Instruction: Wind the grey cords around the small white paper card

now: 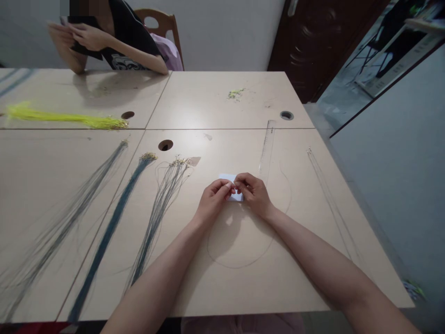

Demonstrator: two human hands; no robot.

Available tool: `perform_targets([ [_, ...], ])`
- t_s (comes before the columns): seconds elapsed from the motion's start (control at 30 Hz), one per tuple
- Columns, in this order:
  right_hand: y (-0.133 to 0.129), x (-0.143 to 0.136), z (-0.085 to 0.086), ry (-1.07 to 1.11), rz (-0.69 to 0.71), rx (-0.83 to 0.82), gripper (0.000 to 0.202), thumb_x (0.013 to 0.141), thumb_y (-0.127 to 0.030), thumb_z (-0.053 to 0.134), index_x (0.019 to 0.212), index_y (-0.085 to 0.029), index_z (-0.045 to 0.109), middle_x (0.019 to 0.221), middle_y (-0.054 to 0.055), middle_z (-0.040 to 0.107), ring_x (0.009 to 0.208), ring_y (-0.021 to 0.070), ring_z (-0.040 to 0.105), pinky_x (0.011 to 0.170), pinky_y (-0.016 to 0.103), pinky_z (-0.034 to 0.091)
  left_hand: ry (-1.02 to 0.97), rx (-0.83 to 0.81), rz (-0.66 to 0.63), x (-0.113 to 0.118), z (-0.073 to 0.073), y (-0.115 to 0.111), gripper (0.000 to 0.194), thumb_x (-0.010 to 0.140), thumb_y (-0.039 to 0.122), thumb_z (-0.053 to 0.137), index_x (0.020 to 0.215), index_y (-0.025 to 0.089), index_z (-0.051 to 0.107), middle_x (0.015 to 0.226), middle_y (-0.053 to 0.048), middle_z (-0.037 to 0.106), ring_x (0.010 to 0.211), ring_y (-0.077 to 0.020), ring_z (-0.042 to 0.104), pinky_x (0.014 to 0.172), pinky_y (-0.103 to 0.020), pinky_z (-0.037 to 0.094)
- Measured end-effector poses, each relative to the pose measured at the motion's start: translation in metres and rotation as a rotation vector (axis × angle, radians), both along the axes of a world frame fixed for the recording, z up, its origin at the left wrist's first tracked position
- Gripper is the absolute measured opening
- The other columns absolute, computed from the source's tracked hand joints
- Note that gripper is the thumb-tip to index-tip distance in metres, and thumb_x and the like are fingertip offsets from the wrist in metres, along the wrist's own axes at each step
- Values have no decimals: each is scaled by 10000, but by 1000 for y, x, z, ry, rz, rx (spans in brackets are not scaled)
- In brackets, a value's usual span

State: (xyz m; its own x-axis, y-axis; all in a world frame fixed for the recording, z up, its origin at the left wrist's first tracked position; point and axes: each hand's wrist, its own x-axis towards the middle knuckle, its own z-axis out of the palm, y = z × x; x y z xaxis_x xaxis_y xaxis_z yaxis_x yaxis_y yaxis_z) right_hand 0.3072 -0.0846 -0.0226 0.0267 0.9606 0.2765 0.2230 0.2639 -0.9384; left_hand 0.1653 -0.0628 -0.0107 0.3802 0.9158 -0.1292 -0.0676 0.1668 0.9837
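Note:
My left hand and my right hand meet over a small white card on the table, fingertips pinched close together. A thin grey cord curves in a wide loop on the tabletop, running up toward my left fingers and passing under my right forearm. Between the fingertips is something tiny that I cannot make out. Just beyond my right hand lies a clear ruler. Left of my hands is a bundle of grey cords with small metallic ends.
Further left lie a blue cord bundle, another grey bundle and a yellow bundle. A few cords lie at right. Yellow-green scraps sit at the back. Across the table sits another person.

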Motion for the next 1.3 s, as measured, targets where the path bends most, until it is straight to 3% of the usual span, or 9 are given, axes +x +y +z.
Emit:
perform_targets([
  [0.3, 0, 1, -1, -69, -18, 46, 90, 817, -202, 455, 772, -203, 533, 690, -5, 544, 611, 108, 499, 571, 231, 406, -146, -130, -14, 3, -1, -1, 162, 746, 309, 566, 757, 147, 573, 661, -4, 541, 560, -67, 419, 544, -202, 354],
  [0.73, 1, 1, -2, -7, -7, 0, 73, 813, -220, 461, 776, -205, 522, 673, -7, 535, 573, 106, 502, 551, 235, 416, -112, -98, 23, 3, -4, 1, 132, 746, 283, 547, 749, 152, 568, 671, -4, 545, 561, -76, 436, 524, -210, 348],
  [1.0, 0, 1, -2, 0, 3, -16, 65, 814, -217, 462, 790, -206, 522, 656, -12, 524, 565, 105, 500, 545, 236, 417, 5, 66, 130, 0, -1, 0, 96, 718, 245, 583, 768, 166, 561, 692, 7, 576, 561, -73, 471, 549, -218, 388],
  [1.3, 0, 0, -3, 0, -4, -11, 57, 821, -204, 466, 801, -197, 519, 663, -12, 518, 574, 101, 502, 540, 229, 415, 142, 244, 164, -2, 2, 0, 131, 705, 266, 621, 763, 152, 595, 707, -13, 620, 618, -99, 552, 571, -224, 426],
])
